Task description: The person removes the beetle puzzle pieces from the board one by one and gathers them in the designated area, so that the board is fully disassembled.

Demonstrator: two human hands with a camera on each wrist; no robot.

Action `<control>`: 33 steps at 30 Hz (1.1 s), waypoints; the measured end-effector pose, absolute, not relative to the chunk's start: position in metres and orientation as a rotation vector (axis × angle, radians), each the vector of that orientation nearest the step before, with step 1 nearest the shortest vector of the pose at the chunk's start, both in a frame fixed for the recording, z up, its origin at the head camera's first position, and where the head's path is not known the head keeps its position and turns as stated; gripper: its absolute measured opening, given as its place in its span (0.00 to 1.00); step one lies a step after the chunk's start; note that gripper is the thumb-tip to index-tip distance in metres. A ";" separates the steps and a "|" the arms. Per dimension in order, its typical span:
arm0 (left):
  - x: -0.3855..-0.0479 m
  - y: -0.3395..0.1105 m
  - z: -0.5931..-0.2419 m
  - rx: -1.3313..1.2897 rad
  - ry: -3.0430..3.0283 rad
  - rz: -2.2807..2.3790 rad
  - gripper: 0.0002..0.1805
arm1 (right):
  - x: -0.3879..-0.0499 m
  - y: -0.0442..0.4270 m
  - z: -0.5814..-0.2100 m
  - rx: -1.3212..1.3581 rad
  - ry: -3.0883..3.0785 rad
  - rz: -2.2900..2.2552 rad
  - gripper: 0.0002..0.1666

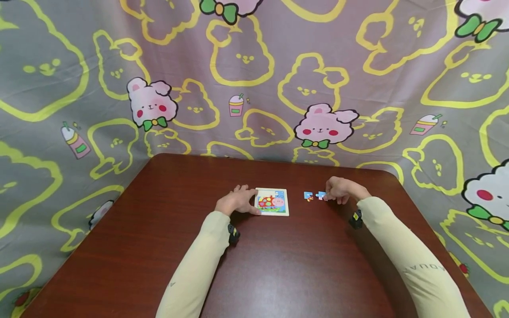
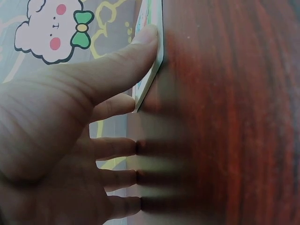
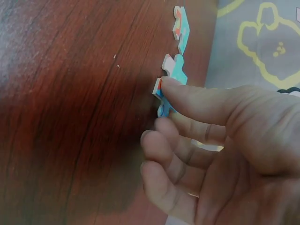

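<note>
A white-edged puzzle board (image 1: 272,215) with a red spotted animal picture lies on the table. My left hand (image 1: 238,201) rests at its left side. In the left wrist view the thumb (image 2: 126,61) lies on the board's edge, the index fingertip touches its corner, and the other fingers extend straight to the tabletop. My right hand (image 1: 343,190) pinches a blue and red puzzle piece (image 3: 159,98) between thumb and index finger, low over the table. Two loose puzzle pieces lie beside it, a pale blue and pink one (image 3: 178,72) and one farther off (image 1: 308,195).
The brown wooden table (image 1: 278,260) reaches back to a patterned cloth (image 1: 254,88) that hangs behind it and on both sides. A small black camera (image 1: 234,233) sits on the left wrist and another (image 1: 356,219) on the right.
</note>
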State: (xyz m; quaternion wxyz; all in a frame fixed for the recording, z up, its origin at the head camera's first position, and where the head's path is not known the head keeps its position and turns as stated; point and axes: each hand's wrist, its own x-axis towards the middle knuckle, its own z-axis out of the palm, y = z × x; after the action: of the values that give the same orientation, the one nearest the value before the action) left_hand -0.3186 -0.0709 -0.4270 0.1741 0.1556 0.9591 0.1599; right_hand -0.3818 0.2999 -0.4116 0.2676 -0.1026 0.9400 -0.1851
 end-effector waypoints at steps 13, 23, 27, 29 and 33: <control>-0.322 -0.071 -0.425 0.455 2.701 0.460 0.45 | -0.377 0.296 -0.401 -0.380 2.615 -0.548 0.10; -0.322 -0.073 -0.428 0.446 2.715 0.441 0.45 | -0.376 0.270 -0.398 -0.532 2.610 -0.669 0.10; -0.323 -0.073 -0.430 0.445 2.717 0.450 0.45 | -0.375 0.258 -0.401 -0.609 2.589 -0.724 0.11; -0.323 -0.073 -0.430 0.444 2.714 0.455 0.45 | -0.375 0.252 -0.403 -0.626 2.580 -0.738 0.11; -0.323 -0.073 -0.431 0.452 2.716 0.449 0.46 | -0.375 0.240 -0.406 -0.651 2.609 -0.745 0.10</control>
State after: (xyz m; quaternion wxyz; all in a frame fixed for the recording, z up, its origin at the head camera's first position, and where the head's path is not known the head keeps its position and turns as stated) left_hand -0.3234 -0.0726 -0.4312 0.1749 0.1595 0.9586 0.1584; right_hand -0.3746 0.2402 -0.4059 0.1749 -0.2297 0.9206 -0.2628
